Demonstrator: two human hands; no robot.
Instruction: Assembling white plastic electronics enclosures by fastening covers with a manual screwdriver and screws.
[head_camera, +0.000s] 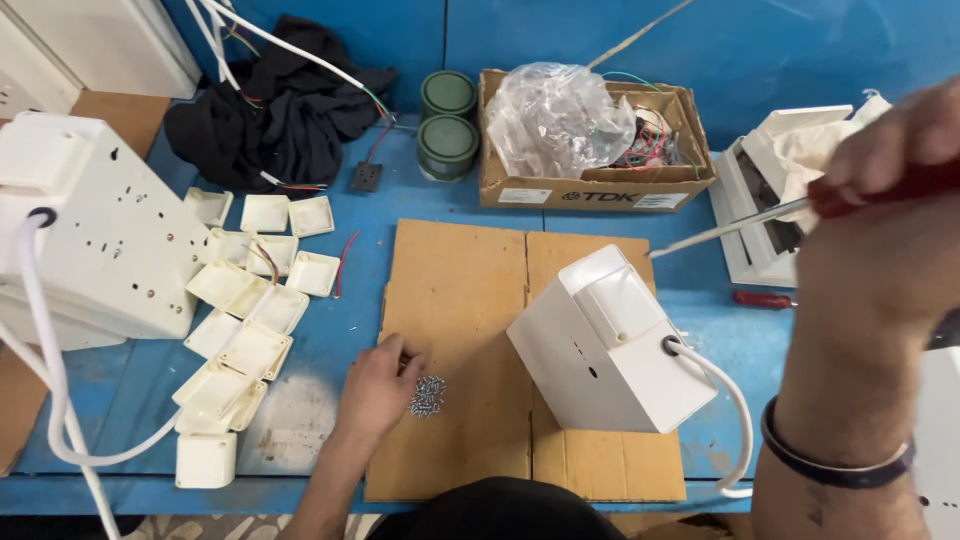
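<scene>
My left hand (380, 382) rests on the cardboard sheet (460, 300), fingers curled and touching a small pile of silver screws (427, 396). Whether it pinches a screw is hidden. My right hand (890, 220) is raised close to the camera at the right, gripping the red handle of a screwdriver (735, 228) whose metal shaft points left toward a white plastic box (605, 340). That box lies on the cardboard with a white cable (728, 405) coming out of its side.
Several white square covers (250, 300) lie at the left beside a larger white box (95, 230). Behind are a black cloth (275, 105), two green rolls (447, 120), a cardboard carton (600, 185) with a plastic bag, white parts (775, 170) and a second red screwdriver (765, 299).
</scene>
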